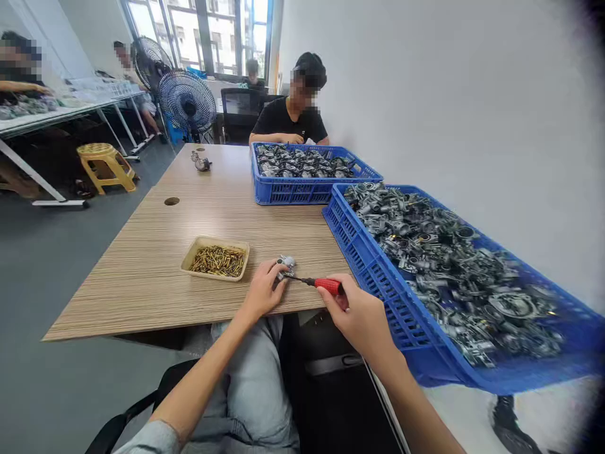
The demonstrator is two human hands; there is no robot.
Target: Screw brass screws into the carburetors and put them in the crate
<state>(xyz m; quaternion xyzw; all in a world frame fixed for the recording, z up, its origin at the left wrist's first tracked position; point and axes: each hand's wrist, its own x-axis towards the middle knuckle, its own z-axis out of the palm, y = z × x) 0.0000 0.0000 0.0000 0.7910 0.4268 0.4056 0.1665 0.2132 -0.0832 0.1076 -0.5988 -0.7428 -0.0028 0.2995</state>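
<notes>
Near the table's front edge, my left hand [265,287] is closed on a small silver metal casting [287,261], which looks like a carburetor body. My right hand [355,310] grips the red handle of a screwdriver [327,285]. Its dark shaft points left, and the tip meets the casting beside my left fingers; the exact contact point is too small to make out. Left of my left hand stands a beige plastic tray [189,263] holding many small brass pieces [218,260].
A blue crate [378,277] heaped with metal castings stands at the right; another blue crate [293,191] is behind it. One loose casting [201,162] lies at the table's far left. A person [293,113] sits across the table [142,265]. Fans [188,104] and a yellow stool [104,165] stand beyond.
</notes>
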